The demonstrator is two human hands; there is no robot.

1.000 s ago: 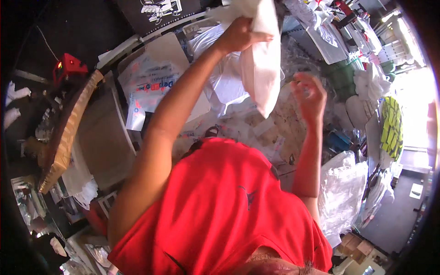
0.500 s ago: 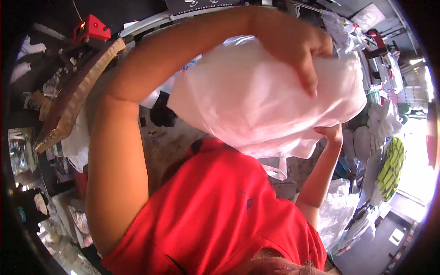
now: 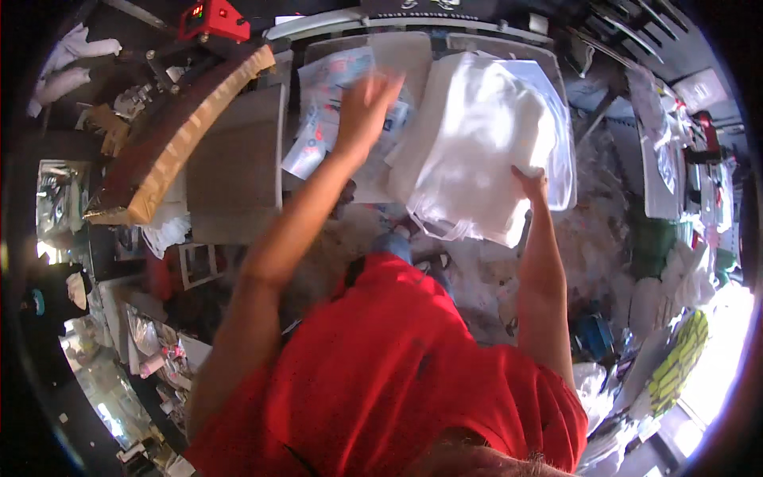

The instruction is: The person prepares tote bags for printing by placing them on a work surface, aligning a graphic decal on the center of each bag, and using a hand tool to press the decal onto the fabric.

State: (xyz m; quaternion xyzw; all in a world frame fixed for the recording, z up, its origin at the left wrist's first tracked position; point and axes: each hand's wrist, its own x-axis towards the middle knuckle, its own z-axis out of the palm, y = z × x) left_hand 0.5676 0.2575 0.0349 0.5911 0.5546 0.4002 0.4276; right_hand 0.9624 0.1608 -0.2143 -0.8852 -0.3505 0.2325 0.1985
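Observation:
A stack of white bags (image 3: 477,135), apparently cloth, lies on the table at the centre right, with thin handle loops at its near left edge. My right hand (image 3: 531,184) grips the stack's near right edge, thumb on top; the other fingers are mostly hidden. Clear plastic (image 3: 563,151) shows beneath and beyond the stack's right side. To the left, my left hand (image 3: 367,119) is in the air over printed plastic packaging (image 3: 318,119), apart from the bags. Its fingers are smeared by motion.
A long brown board with a taped edge (image 3: 187,131) slants at the left. Behind it sits a red device with a lit display (image 3: 213,20). A grey tabletop (image 3: 234,163) adjoins the work table. White bundles (image 3: 675,274) and a yellow-green patterned item (image 3: 679,362) are at the right.
The white bags, held up close before, now lie on the table. My left hand has come off them and moved left over the printed packaging. My right hand stays at their edge.

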